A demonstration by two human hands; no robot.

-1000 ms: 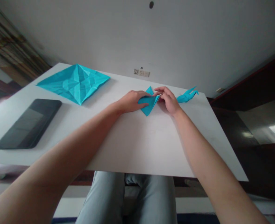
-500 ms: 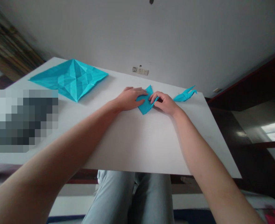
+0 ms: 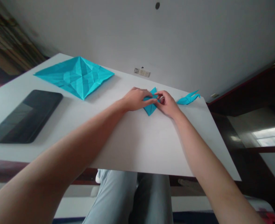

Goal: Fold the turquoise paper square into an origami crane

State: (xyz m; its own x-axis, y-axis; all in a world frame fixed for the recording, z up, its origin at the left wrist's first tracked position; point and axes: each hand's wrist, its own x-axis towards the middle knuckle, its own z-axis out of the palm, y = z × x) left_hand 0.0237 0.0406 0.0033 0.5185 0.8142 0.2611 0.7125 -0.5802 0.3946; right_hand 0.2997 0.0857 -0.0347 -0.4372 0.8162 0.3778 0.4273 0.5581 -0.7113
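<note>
A small diamond of folded blue origami paper (image 3: pixel 149 110) lies flat near the far edge of the white table (image 3: pixel 149 146). My left hand (image 3: pixel 136 99) rests on its left side, fingers laid flat and thumb stretched across the paper. From the right, my right hand (image 3: pixel 168 105) pinches a folded flap between thumb and fingertips, close to the left thumb. Both hands cover the middle of the paper, so part of the fold is hidden. Just right of my right hand sits a finished blue paper crane (image 3: pixel 187 99).
A larger creased blue paper sheet (image 3: pixel 81 79) is spread at the table's back left. In front of it lies a dark tablet (image 3: pixel 26 119). Beyond the far edge stands a wall with power sockets (image 3: pixel 142 72). My legs (image 3: pixel 118 196) are under the near edge.
The flap on the right has been folded inward over the paper. My left thumb has moved across to meet the right hand. The view has shifted slightly.
</note>
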